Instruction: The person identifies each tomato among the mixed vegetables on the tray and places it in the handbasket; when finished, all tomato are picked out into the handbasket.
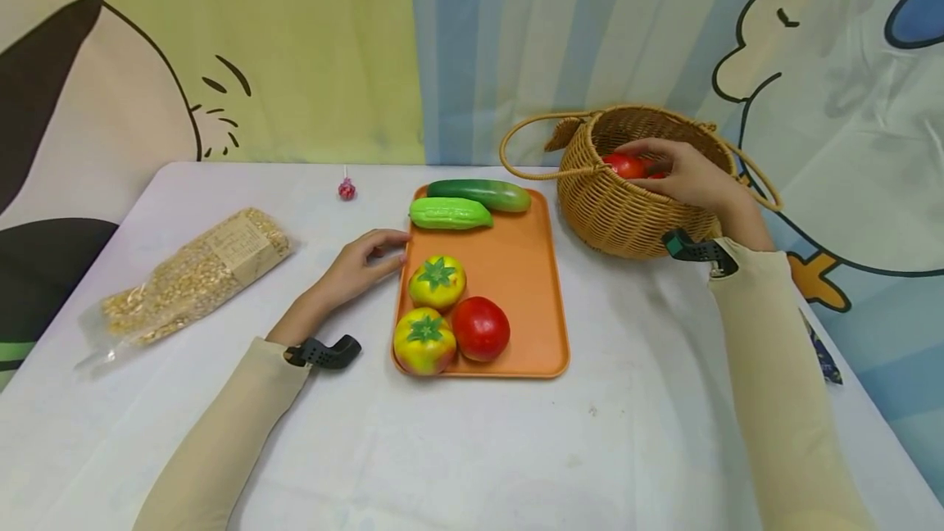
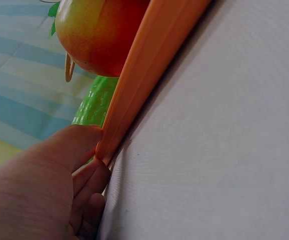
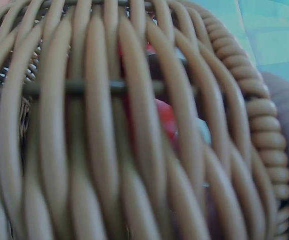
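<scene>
At the left rim of the orange tray [image 1: 527,285], my left hand [image 1: 361,269] pinches the edge, thumb on top and fingertips below in the left wrist view. Two yellow-green tomatoes [image 1: 438,281] with green star tops and a red tomato [image 1: 481,329] sit at the tray's near left. Behind them lie a light green cucumber [image 1: 450,213] and a darker cucumber [image 1: 487,195]. My right hand [image 1: 686,174] reaches inside the wicker basket [image 1: 619,224], fingers and thumb around a red tomato [image 1: 624,165]. In the right wrist view, the basket's weave [image 3: 99,125] hides most of that hand.
A clear bag of yellow kernels [image 1: 195,273] lies on the table's left. A small wrapped lollipop [image 1: 347,188] is near the back edge. The basket's loop handle [image 1: 509,146] sticks out leftward. A patterned curtain [image 1: 310,47] hangs behind the table.
</scene>
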### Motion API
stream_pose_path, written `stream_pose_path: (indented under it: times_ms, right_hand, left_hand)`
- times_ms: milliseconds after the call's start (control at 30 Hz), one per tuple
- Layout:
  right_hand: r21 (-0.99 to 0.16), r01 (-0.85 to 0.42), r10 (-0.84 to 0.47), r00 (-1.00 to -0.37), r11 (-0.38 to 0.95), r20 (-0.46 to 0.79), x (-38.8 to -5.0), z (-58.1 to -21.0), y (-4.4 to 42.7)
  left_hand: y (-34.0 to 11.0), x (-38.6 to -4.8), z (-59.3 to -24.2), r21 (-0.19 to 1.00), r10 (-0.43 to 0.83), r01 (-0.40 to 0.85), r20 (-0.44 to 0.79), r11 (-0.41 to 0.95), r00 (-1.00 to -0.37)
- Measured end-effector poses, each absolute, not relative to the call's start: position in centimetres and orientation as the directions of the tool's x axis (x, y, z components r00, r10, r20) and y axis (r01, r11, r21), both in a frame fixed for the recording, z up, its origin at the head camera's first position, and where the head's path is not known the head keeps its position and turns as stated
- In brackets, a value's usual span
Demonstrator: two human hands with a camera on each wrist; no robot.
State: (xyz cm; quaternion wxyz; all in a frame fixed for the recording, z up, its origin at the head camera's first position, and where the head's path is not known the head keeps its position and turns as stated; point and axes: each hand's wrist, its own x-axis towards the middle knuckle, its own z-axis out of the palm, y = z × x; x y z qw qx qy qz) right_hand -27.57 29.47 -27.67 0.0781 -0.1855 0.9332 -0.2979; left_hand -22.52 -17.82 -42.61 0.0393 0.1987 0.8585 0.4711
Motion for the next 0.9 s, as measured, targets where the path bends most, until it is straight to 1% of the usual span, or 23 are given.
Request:
stream_pose_path:
  times_ms: [233,567,767,900]
  right_hand:
    - [-0.562,-0.28,-0.395,-0.914,0.778,-0.092,-27.61,-27.37,29.32]
    - [-0.599,-0.252,-0.408,-0.902,0.76,-0.139,-27.68,-27.48,29.4]
    - [-0.62,-0.251,-0.399,-0.911,0.744,-0.109,-27.44,-27.52,29.26]
    - [-0.599,-0.267,-0.376,-0.925,0.755,-0.061,-27.29,-27.64,29.12]
  left_hand:
    - [-17.49,-22.57,-42.67,0.827,0.367,0.29,0.11,0.481,-0.924]
    - [-17.76,-22.45,-42.5,0.83,0.375,0.298,0.117,0.472,-0.92]
    - [-17.8,-22.38,-42.39,0.827,0.378,0.3,0.116,0.476,-0.919]
    - [-17.76,-22.41,-42.56,0.828,0.38,0.303,0.119,0.472,-0.917]
